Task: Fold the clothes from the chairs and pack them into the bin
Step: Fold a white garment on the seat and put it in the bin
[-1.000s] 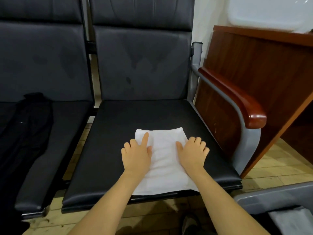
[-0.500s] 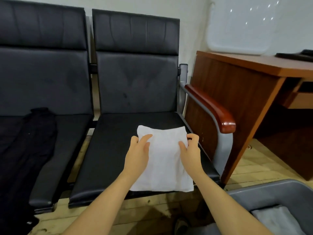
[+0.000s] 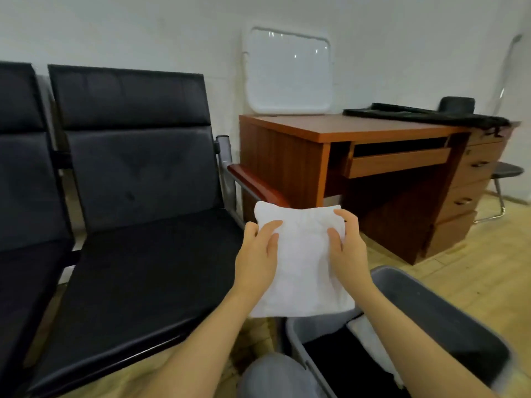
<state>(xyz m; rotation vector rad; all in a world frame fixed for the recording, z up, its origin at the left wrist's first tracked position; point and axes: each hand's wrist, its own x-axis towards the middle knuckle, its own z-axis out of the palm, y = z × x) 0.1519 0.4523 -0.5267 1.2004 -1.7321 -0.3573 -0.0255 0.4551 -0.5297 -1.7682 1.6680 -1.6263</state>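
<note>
Now both hands are gripping the folded cloth [image 3: 301, 262] at mid-frame, left hand [image 3: 258, 254] and right hand [image 3: 347, 248] pinching its side edges. It is hanging clear of the chair [image 3: 138, 282], just above the bin [image 3: 448, 317] at lower right. Packing is underway; next it needs lowering flat into the bin.

A pale wooden floor [image 3: 474, 271] carries the furniture. On it stands a row of black chairs [image 3: 138, 225] at the left, their seats bare in the part shown. Just right of them a brown wooden desk [image 3: 344, 130] stands against the wall; a dark, flat item [image 3: 425, 114] lies along the desk's far right edge. A grey bin [image 3: 448, 320] sits on the floor in front of the desk, with white cloth [image 3: 370, 343] and something black [image 3: 339, 366] inside.
</note>
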